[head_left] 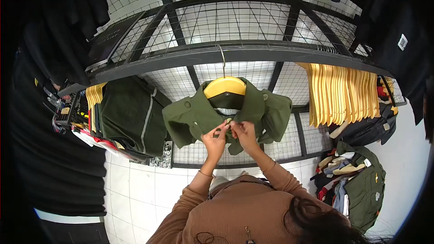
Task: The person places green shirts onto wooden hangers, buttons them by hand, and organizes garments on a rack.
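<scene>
An olive-green uniform shirt (208, 108) with a collar and buttoned shoulder straps hangs on a wooden hanger (224, 86), whose metal hook goes over the black rack bar (253, 54). My left hand (214, 140) and my right hand (245, 134) meet at the shirt's front, just below the collar. The fingertips of both pinch the placket around a small brass-coloured button (228, 120). My fingers cover part of the button and the cloth edge. The shirt's lower part is mostly hidden behind my hands and forearms.
Bare wooden hangers (343, 95) hang in a row at the right. Dark green garments (129, 113) hang at the left. A pile of clothes (352, 180) sits low at the right. Black clothing (58, 144) lines the far left. Wire mesh (235, 22) forms the shelf above.
</scene>
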The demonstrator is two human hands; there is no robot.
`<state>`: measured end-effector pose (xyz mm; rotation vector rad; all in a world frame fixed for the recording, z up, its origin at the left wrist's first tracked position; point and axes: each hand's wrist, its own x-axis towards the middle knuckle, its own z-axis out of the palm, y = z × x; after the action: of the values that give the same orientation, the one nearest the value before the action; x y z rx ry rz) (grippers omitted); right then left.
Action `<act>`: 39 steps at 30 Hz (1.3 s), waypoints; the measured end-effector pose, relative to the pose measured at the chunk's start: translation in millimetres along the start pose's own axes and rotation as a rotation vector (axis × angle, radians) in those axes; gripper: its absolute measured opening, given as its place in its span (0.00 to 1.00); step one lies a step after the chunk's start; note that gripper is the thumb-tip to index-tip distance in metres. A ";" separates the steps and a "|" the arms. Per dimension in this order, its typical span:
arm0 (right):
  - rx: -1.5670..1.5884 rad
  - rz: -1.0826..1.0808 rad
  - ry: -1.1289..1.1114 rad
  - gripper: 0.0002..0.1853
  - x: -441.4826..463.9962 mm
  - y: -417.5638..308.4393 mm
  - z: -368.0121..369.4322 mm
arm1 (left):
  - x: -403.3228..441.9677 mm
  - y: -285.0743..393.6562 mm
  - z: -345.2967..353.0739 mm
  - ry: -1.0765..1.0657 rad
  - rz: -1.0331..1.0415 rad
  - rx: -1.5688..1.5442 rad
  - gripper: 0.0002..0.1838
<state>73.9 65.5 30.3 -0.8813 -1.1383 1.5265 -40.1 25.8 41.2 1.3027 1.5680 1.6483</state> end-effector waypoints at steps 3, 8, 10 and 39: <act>0.015 -0.048 0.041 0.11 -5.0 1.6 4.3 | 0.5 -1.3 5.2 0.050 -0.051 -0.123 0.11; -0.004 -0.131 0.073 0.07 -13.1 1.6 6.3 | 3.2 -5.5 8.8 0.182 -0.127 -0.382 0.07; -0.053 -0.173 0.077 0.07 -14.9 8.1 4.7 | 3.8 -8.5 4.9 0.168 -0.153 -0.460 0.06; -0.270 -0.001 0.056 0.11 -9.4 20.9 13.4 | 29.5 -13.3 -26.8 -0.127 -0.411 -0.456 0.04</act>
<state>57.6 52.0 14.2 -1.0969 -1.3234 1.3579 -78.9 41.9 40.5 0.7711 1.1897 1.5056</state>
